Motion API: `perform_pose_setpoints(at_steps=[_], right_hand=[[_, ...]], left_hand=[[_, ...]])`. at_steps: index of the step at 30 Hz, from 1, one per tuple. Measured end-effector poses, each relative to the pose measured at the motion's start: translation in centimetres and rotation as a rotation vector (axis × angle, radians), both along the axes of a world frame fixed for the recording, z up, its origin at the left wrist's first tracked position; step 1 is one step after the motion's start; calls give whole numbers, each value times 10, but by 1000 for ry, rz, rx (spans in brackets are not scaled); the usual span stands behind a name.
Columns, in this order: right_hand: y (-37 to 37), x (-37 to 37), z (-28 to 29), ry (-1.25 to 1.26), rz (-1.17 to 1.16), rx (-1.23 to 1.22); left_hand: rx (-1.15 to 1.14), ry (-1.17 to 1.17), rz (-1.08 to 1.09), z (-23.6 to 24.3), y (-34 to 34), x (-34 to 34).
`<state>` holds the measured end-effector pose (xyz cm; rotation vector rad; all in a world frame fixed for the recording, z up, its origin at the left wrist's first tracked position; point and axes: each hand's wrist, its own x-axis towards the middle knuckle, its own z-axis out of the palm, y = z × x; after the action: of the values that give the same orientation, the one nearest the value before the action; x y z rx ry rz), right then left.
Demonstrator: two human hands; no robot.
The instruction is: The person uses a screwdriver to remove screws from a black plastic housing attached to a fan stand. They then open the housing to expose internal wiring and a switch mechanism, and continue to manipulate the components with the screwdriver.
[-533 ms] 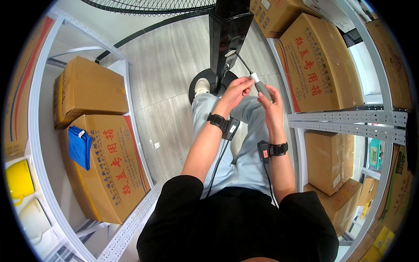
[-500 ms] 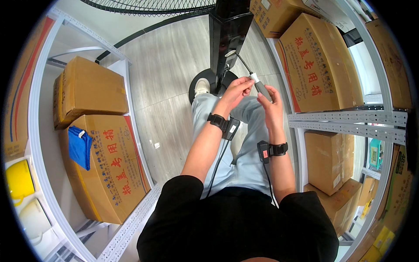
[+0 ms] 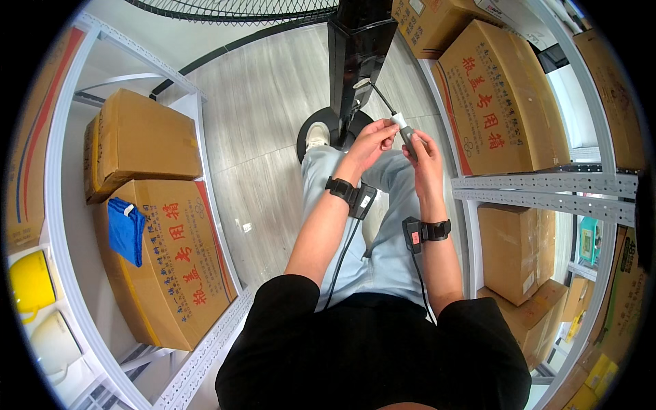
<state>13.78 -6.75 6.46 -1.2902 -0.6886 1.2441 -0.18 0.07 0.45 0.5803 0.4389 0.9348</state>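
An inspection mirror (image 3: 383,100) with a small oval head, thin dark shaft, white collar and grey handle is held slantwise in front of me. Its head is next to a black upright post (image 3: 350,68). My left hand (image 3: 373,142) pinches the white collar between thumb and fingertips. Around the grey handle, the thumb and fingers of my right hand (image 3: 427,160) are closed. Each wrist wears a black strap with a small cabled box.
The post rises from a round black base (image 3: 316,117), with my shoe beside it. A wire fan guard (image 3: 232,9) spans the top. Shelves on both sides hold cardboard boxes (image 3: 143,133); a blue cloth (image 3: 126,231) lies on one at left. Yellow and white helmet-like objects sit lower left.
My right hand's fingers have shifted and closed more snugly about the grey handle. The handle has tilted slightly; the left hand's pinch is nearly unchanged.
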Motion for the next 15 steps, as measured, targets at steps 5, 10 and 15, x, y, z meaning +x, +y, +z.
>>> perform_pose_setpoints(at_steps=[5, 10, 15], right_hand=[[-1, 3, 0, -110, 7, 36], [1, 13, -2, 330, -16, -75], [3, 27, -4, 299, 107, -187]], left_hand=[[-4, -11, -30, 4, 0, 0], [1, -7, -40, 0, 0, -1], [-22, -7, -50, 4, 0, 1]])
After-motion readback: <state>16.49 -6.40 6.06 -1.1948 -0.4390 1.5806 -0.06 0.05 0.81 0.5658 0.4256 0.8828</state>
